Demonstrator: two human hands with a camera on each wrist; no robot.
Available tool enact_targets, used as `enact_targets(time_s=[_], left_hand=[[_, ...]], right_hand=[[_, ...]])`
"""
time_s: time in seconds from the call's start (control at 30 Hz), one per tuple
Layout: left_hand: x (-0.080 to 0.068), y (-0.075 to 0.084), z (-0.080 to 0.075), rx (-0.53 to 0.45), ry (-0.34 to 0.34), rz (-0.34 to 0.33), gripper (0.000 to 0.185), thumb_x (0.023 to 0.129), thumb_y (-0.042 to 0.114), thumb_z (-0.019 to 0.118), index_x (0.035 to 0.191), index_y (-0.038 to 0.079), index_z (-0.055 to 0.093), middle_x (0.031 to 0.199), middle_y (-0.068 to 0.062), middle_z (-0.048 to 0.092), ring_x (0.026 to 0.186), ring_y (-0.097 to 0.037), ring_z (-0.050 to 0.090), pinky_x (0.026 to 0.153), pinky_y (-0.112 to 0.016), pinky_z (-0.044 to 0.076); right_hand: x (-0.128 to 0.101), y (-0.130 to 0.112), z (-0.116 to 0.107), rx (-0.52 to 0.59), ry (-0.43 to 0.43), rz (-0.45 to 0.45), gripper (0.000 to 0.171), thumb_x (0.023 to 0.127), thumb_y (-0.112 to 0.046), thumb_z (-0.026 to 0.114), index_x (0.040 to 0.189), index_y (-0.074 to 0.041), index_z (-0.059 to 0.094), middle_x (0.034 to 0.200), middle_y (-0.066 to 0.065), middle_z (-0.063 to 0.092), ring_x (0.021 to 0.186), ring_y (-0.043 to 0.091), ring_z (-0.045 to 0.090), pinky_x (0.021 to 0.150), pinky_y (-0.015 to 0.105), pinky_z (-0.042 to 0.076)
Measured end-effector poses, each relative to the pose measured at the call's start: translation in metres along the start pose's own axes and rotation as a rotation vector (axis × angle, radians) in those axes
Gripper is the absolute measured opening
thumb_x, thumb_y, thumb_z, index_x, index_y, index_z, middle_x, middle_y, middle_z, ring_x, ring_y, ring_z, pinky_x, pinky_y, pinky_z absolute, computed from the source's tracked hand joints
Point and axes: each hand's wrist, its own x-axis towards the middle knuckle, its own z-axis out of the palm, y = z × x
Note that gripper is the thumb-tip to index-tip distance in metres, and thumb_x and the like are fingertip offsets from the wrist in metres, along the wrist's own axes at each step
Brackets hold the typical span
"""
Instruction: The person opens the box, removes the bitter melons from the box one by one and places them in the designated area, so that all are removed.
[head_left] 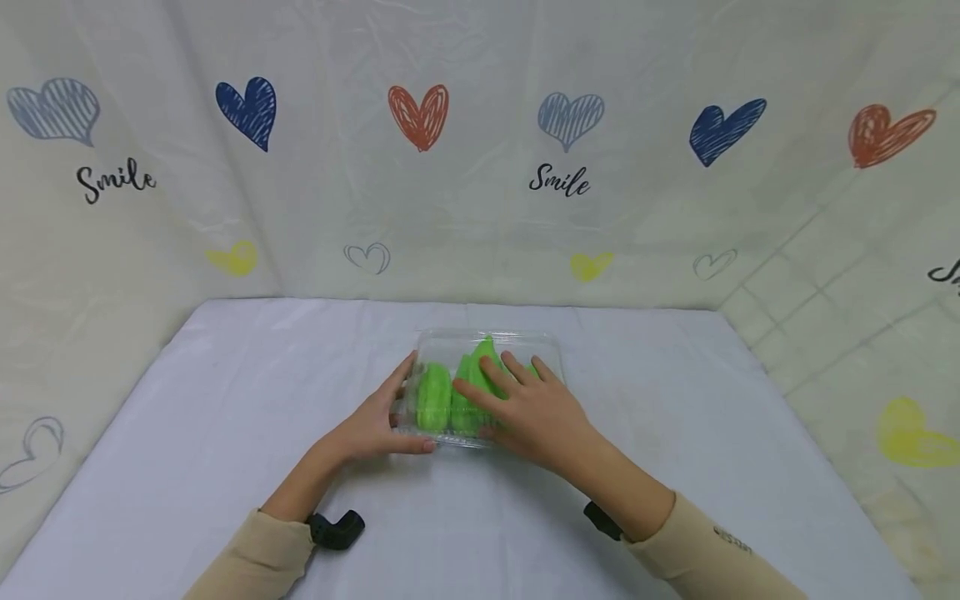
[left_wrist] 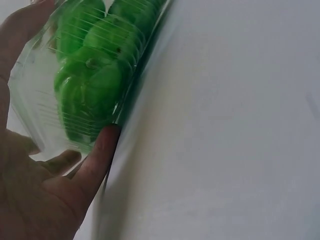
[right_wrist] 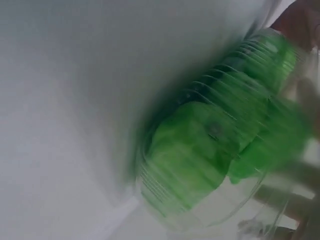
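A clear plastic box [head_left: 431, 340] with ribbed walls lies on the table, and several bright green, lobed pieces like fruit or vegetables [head_left: 433, 398] are in it. My left hand [head_left: 372, 427] grips its left end, the thumb along the front bottom edge and the other fingers round the side. In the left wrist view, the thumb [left_wrist: 102, 150] touches the corner just below a green piece [left_wrist: 92, 87]. Over the right half of the box my right hand [head_left: 536, 414] reaches with straight, spread fingers across the green pieces, partly hiding them. The right wrist view is blurred.
White cloth [head_left: 262, 375] covers the table. Behind it hangs a pale curtain [head_left: 480, 200] printed with hearts and the word Smile, which continues along both sides. Black wrist straps [head_left: 337, 530] sit at both cuffs of the beige sleeves [head_left: 258, 554].
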Motion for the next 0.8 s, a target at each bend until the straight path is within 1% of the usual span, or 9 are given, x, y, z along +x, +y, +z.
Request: enact_targets(time_s=[0.07, 0.17, 0.33, 0.47, 0.57, 0.7, 0.8], left_hand=[[0.001, -0.002, 0.0, -0.004, 0.006, 0.006, 0.112, 0.07, 0.022, 0.08, 0.148, 0.028, 0.0, 0.153, -0.005, 0.008, 0.132, -0.03, 0.027, 0.094, -0.043, 0.042], [0.002, -0.004, 0.0, -0.012, 0.011, 0.014, 0.113, 0.069, 0.023, 0.081, 0.148, 0.029, 0.001, 0.153, -0.005, 0.01, 0.132, -0.03, 0.028, 0.093, -0.042, 0.043], [0.003, -0.005, 0.0, -0.023, 0.007, 0.023, 0.114, 0.068, 0.024, 0.081, 0.148, 0.024, 0.0, 0.153, -0.005, 0.009, 0.131, -0.03, 0.029, 0.092, -0.041, 0.043], [0.003, -0.004, -0.001, -0.025, -0.002, 0.038, 0.113, 0.07, 0.025, 0.08, 0.148, 0.023, -0.001, 0.153, -0.006, 0.009, 0.131, -0.031, 0.03, 0.091, -0.042, 0.044], [0.004, -0.009, 0.0, -0.031, 0.0, 0.045, 0.113, 0.07, 0.024, 0.08, 0.148, 0.026, -0.001, 0.152, -0.006, 0.009, 0.13, -0.032, 0.03, 0.09, -0.044, 0.044], [0.004, -0.008, 0.0, -0.039, -0.001, 0.036, 0.112, 0.07, 0.023, 0.08, 0.147, 0.031, -0.001, 0.152, -0.006, 0.008, 0.13, -0.032, 0.029, 0.091, -0.046, 0.043], [0.002, -0.002, -0.001, -0.033, -0.014, 0.03, 0.112, 0.07, 0.026, 0.08, 0.147, 0.032, -0.002, 0.153, -0.007, 0.008, 0.131, -0.03, 0.029, 0.092, -0.045, 0.043]], right_hand=[[0.0, 0.001, 0.001, -0.005, 0.007, -0.02, 0.077, 0.076, -0.055, 0.065, 0.142, -0.035, 0.03, 0.136, 0.009, 0.045, 0.12, 0.037, 0.046, 0.085, 0.057, 0.043], [-0.001, 0.003, 0.002, 0.016, 0.026, -0.052, 0.074, 0.079, -0.051, 0.065, 0.142, -0.031, 0.032, 0.134, 0.01, 0.047, 0.119, 0.037, 0.047, 0.082, 0.056, 0.045], [-0.001, 0.007, 0.0, 0.08, 0.044, -0.098, 0.066, 0.081, -0.047, 0.065, 0.138, -0.028, 0.039, 0.131, 0.009, 0.051, 0.117, 0.037, 0.049, 0.079, 0.055, 0.047], [0.001, 0.009, -0.003, 0.123, 0.023, -0.112, 0.062, 0.082, -0.049, 0.063, 0.137, -0.028, 0.042, 0.131, 0.008, 0.052, 0.116, 0.036, 0.05, 0.08, 0.055, 0.047], [0.003, 0.01, -0.006, 0.142, -0.007, -0.113, 0.061, 0.082, -0.05, 0.061, 0.137, -0.029, 0.042, 0.132, 0.006, 0.051, 0.116, 0.035, 0.051, 0.081, 0.056, 0.046], [0.004, 0.011, -0.008, 0.158, -0.042, -0.107, 0.061, 0.082, -0.051, 0.06, 0.137, -0.031, 0.042, 0.134, 0.004, 0.05, 0.116, 0.035, 0.05, 0.083, 0.057, 0.044], [0.005, 0.012, -0.009, 0.181, -0.058, -0.111, 0.06, 0.084, -0.052, 0.058, 0.137, -0.032, 0.04, 0.134, 0.003, 0.049, 0.116, 0.035, 0.05, 0.083, 0.057, 0.044]])
